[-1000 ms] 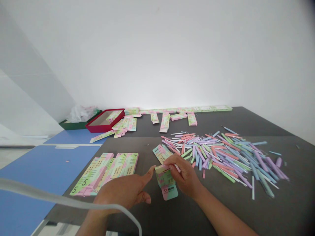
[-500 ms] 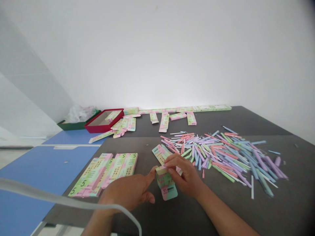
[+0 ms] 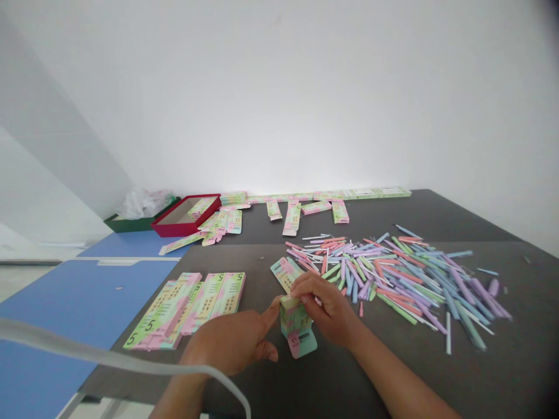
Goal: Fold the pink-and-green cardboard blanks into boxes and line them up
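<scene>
A small pastel green and pink carton (image 3: 294, 319) stands on end on the dark table (image 3: 305, 384), its bottom flap lying open toward me. My right hand (image 3: 328, 308) curls over the carton's top, fingers closed on it. My left hand (image 3: 233, 343) rests on the table beside it, thumb stretched out and touching the carton's left side, the other fingers curled under. A flat carton blank (image 3: 286, 272) lies just behind. A wide heap of pastel sticks (image 3: 393, 273) spreads to the right of my right hand.
A row of flat carton blanks (image 3: 187, 301) lies at the left. More blanks (image 3: 292, 216) and finished cartons (image 3: 362, 192) sit along the far edge, next to a red tray (image 3: 186, 214) and a green tray (image 3: 131, 221). A blue table (image 3: 65, 302) adjoins on the left. A grey cable (image 3: 109, 358) crosses the foreground.
My right hand has pressed the carton's top down a little and the carton stands straighter. My left thumb has stayed against its side.
</scene>
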Action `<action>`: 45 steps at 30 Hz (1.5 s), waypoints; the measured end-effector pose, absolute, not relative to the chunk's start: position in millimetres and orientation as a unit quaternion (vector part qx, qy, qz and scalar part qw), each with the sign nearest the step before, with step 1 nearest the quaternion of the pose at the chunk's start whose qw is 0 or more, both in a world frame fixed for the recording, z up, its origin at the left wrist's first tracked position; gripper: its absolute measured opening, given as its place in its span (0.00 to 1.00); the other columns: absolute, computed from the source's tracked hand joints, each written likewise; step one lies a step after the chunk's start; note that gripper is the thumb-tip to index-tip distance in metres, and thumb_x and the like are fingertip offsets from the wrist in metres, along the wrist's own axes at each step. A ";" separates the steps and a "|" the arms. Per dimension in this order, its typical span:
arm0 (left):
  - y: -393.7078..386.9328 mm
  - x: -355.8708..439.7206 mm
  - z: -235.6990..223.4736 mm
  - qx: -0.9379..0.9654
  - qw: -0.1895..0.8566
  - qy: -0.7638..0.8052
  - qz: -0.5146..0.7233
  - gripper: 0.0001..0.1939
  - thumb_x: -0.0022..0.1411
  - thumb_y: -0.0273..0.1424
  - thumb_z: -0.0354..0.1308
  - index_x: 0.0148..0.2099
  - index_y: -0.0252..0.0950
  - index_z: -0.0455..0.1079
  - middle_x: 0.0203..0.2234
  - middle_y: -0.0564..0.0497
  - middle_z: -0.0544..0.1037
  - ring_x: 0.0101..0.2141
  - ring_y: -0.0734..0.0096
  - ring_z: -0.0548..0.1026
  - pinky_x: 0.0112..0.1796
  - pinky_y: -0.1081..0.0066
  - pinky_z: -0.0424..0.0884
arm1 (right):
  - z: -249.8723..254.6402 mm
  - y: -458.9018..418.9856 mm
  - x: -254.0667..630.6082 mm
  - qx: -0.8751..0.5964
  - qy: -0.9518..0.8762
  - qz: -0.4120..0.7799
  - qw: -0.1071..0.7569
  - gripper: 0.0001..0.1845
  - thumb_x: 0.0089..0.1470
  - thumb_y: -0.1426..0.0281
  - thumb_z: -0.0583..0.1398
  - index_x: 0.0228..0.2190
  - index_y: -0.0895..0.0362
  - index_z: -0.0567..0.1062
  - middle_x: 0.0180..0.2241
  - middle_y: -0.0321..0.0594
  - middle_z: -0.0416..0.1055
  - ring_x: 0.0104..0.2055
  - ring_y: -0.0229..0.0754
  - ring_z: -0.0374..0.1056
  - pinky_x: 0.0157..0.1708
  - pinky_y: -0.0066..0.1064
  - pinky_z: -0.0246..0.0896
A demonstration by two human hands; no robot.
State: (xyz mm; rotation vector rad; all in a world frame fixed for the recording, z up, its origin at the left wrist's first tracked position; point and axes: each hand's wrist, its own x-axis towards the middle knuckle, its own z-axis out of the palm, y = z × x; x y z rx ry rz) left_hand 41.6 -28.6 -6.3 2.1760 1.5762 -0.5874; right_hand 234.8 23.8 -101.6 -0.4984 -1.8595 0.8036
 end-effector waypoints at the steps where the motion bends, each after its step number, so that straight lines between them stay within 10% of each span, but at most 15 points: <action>1: -28.7 41.6 -6.4 0.782 0.191 0.556 -0.206 0.38 0.62 0.39 0.55 0.70 0.43 0.46 0.44 0.42 0.79 0.40 0.49 0.78 0.35 0.61 0.72 | -101.1 23.6 234.5 -0.206 -0.767 0.336 0.505 0.10 0.61 0.76 0.51 0.37 0.54 0.71 0.36 0.41 0.69 0.39 0.41 0.66 0.39 0.34 0.63; 45: -25.6 48.9 -9.1 0.794 0.191 0.534 -0.220 0.21 0.62 0.37 0.54 0.57 0.41 0.64 0.37 0.44 0.80 0.36 0.49 0.79 0.31 0.60 0.74 | -81.7 22.6 241.2 -0.217 -0.837 0.307 0.399 0.13 0.59 0.77 0.55 0.41 0.53 0.75 0.41 0.41 0.77 0.44 0.42 0.73 0.44 0.33 0.66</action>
